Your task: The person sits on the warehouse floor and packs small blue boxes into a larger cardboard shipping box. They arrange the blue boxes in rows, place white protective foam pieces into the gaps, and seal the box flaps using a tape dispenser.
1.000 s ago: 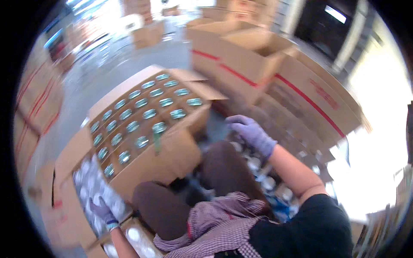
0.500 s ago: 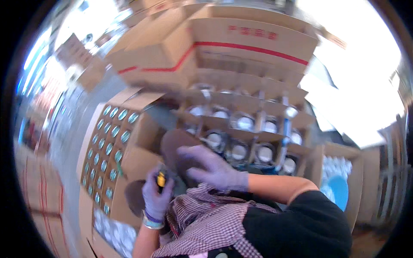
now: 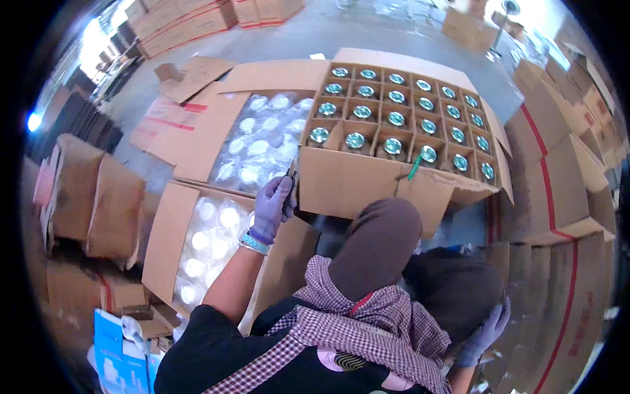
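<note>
the left hand [image 3: 272,207], in a purple glove with a light blue wristband, is curling its fingers shut around a small dark tool [image 3: 291,176], probably a box cutter, though it is too small to be sure. the tool is sticking up out of the top of the fist, its tip lying against the near left corner of an open cardboard carton [image 3: 341,180]. that carton is sitting just above and to the right of the hand and is holding rows of jars with teal lids [image 3: 396,119] in cardboard dividers. a green marker-like stick [image 3: 415,167] is poking out of its near edge. directly above the hand, a second open carton is showing clear jars under plastic wrap [image 3: 262,144], and just below and left of the wrist another carton of wrapped clear jars [image 3: 207,246] is lying open.

the right hand [image 3: 485,331], also gloved in purple, is resting low at the person's right side with fingers loosely spread against the dark trouser leg [image 3: 453,289], well apart from the tool. the raised knee [image 3: 380,236] is sitting between the two hands. closed cartons with red tape [image 3: 558,197] are standing at the right.
</note>
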Motion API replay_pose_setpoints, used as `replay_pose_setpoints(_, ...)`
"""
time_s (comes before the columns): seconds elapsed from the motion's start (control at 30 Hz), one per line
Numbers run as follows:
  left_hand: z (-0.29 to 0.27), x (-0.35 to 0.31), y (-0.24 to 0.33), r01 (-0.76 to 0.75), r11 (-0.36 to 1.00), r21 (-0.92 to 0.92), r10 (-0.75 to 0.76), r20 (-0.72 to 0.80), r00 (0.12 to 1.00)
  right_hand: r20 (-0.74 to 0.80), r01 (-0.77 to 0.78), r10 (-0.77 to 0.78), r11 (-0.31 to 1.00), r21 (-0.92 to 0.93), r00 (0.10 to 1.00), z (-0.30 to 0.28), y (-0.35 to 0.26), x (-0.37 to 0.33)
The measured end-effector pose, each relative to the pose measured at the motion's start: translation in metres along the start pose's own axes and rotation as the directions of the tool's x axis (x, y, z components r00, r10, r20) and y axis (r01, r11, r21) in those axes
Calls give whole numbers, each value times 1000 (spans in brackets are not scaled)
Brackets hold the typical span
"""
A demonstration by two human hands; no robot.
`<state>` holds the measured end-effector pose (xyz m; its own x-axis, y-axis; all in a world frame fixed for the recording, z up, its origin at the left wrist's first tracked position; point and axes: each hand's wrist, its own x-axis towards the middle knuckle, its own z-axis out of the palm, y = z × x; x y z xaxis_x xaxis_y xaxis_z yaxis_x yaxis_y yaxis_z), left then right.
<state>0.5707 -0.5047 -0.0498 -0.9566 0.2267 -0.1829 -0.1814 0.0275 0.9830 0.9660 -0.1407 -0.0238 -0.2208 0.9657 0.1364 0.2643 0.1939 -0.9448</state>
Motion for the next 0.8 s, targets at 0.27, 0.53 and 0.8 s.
replay_pose_setpoints(0.27, 140, -32, 22, 191, 973, -129, -114, 451, 885, -241, -62, 35, 992, -107, 970, -27, -42, -55)
replay_pose_setpoints(0.53, 253, -222, 67, -510, 800, -317, 187, 938, -291, -145, 188, -160, 960, 209, 976, -53, -86, -167)
replay_pose_setpoints(0.8, 297, -361, 53, -614, 627, -480, 51, 811, -583, -511, 36, 112, 962, 271, 852, -197, -29, -263)
